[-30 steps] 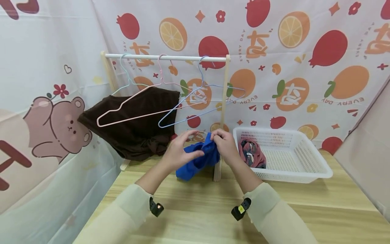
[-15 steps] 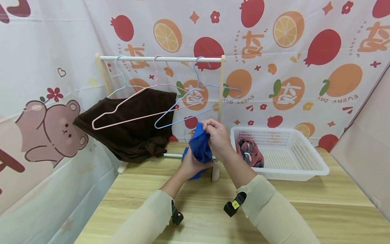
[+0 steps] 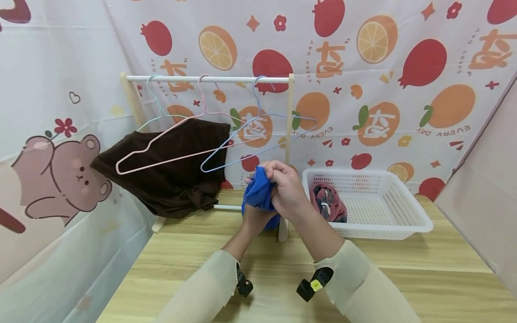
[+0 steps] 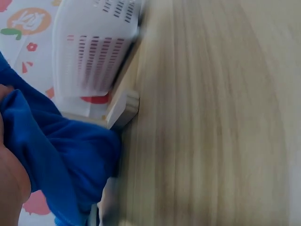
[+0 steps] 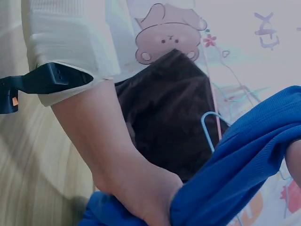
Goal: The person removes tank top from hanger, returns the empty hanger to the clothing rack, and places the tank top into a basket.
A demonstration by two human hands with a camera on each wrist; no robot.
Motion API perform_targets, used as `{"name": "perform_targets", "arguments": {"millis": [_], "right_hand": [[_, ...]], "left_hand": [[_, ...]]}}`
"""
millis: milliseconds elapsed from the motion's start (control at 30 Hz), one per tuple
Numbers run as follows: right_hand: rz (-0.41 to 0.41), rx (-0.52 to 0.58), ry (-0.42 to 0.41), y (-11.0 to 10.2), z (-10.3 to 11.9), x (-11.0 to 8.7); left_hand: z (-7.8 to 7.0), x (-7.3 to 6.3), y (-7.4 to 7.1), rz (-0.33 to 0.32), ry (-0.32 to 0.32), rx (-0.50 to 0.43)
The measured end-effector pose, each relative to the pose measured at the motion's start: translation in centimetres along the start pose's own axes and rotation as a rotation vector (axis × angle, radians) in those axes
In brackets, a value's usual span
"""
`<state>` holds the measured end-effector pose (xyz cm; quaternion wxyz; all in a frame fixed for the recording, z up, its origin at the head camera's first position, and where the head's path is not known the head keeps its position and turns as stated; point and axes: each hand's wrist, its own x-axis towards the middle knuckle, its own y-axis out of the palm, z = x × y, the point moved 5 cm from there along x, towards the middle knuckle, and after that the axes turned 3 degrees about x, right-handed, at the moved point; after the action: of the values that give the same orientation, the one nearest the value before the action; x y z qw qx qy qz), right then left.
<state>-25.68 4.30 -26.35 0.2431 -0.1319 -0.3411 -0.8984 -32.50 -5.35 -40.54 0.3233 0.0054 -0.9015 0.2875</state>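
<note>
A bunched blue garment (image 3: pixel 259 193) is held up between both hands, below the blue hanger. My right hand (image 3: pixel 287 188) pinches its upper edge with curled fingers. Lower down and to the left, my left hand (image 3: pixel 255 220) has the cloth between thumb and fingers; the fabric covers most of those fingers. In the right wrist view the blue garment (image 5: pixel 225 174) stretches from the left hand (image 5: pixel 141 188) toward the right hand at the edge. Part of the blue garment (image 4: pixel 70 150) hangs loose in the left wrist view. Its exact kind is unclear.
A rack (image 3: pixel 210 79) carries a mint hanger (image 3: pixel 155 101), a pink hanger (image 3: pixel 161 167) and a blue hanger (image 3: pixel 230 146). Dark brown clothing (image 3: pixel 177 166) hangs at the left. The white basket (image 3: pixel 387 229) at the right contains a folded reddish garment (image 3: pixel 328 204). Wooden tabletop (image 3: pixel 282 278) lies in front.
My left hand, spread beside the blue garment a second ago, has moved right and taken hold of it. My right hand keeps its pinch. The head view has shifted slightly.
</note>
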Motion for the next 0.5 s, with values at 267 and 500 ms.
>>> {"name": "perform_targets", "arguments": {"millis": [267, 500], "right_hand": [[-0.146, 0.074, -0.157, -3.3, 2.7, -1.0], [-0.358, -0.034, -0.202, -7.3, 1.7, -2.4]], "left_hand": [[2.5, 0.0, -3.6, -0.087, -0.262, -0.096], [2.0, 1.3, -7.0, -0.280, -0.316, -0.202]]}}
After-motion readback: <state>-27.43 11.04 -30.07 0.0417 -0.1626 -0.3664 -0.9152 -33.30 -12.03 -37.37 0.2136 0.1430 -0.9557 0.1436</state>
